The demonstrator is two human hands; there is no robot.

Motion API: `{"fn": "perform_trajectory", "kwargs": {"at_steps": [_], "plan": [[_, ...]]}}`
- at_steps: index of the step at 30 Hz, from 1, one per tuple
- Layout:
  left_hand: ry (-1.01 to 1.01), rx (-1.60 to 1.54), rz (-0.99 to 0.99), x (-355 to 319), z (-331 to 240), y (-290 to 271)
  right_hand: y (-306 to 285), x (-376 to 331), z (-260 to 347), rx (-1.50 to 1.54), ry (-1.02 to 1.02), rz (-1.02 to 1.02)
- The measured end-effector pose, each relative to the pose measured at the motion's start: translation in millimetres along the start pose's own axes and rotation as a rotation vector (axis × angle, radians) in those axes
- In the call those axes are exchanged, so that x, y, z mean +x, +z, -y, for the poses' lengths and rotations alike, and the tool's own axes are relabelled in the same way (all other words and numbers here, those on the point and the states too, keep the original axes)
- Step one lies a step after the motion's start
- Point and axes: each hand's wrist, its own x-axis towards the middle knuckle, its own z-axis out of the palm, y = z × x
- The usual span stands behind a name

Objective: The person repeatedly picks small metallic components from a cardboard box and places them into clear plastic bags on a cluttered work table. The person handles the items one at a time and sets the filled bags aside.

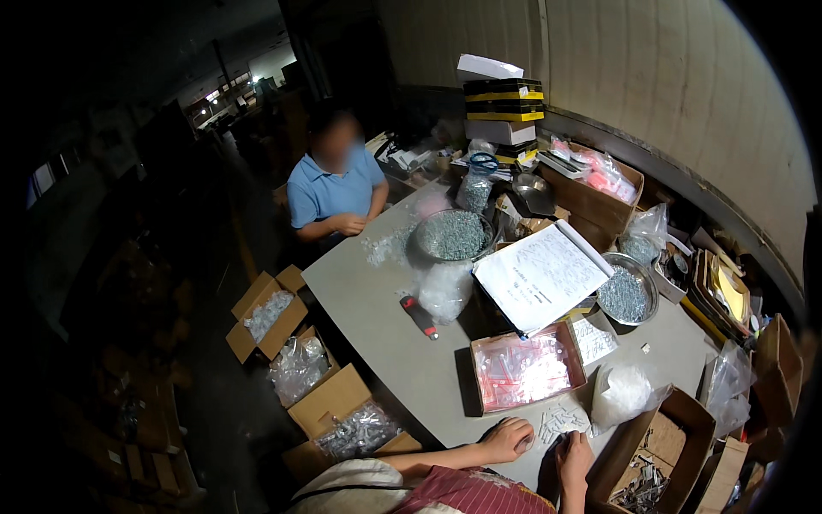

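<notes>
Curls the fingers of the left hand (508,440) close together, just off the near side of the bag carton (479,381); cannot tell if pinching anything. Bends the fingers of the right hand (574,460) in toward the thumb, near the carton's closest right corner; cannot tell if pinching there either, with the fingertips partly hidden. Shows small white pieces (563,421) scattered on the table (364,313), just ahead of the fingers and close to the carton's near side. Inside the carton, displays flat clear bags (522,364) with red edging. Just right of the carton, has a plastic bag with white contents (621,396); farther right and nearer, an open cardboard box (664,437) holding metal pieces (642,490). Behind the carton, shows a written-on notepad (544,278), tilted; behind and to the right, a metal bowl (653,307) of silvery pieces. Left of the carton and farther back, has a red-and-black tool (418,317) and a bulging clear bag (445,291). Far behind and left, shows a blue-shirted co-worker (334,193), seated by the table.
</notes>
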Motion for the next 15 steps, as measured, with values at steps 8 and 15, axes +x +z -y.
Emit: {"fn": "perform_trajectory", "kwargs": {"at_steps": [8,15], "plan": [[0.031,-0.021,-0.054,2,1,2,-12,0,-6,-0.035,0.011,-0.016],[-0.168,-0.293,0.019,-8,-7,16,-57,-9,40,0.303,-0.296,0.188]]}}
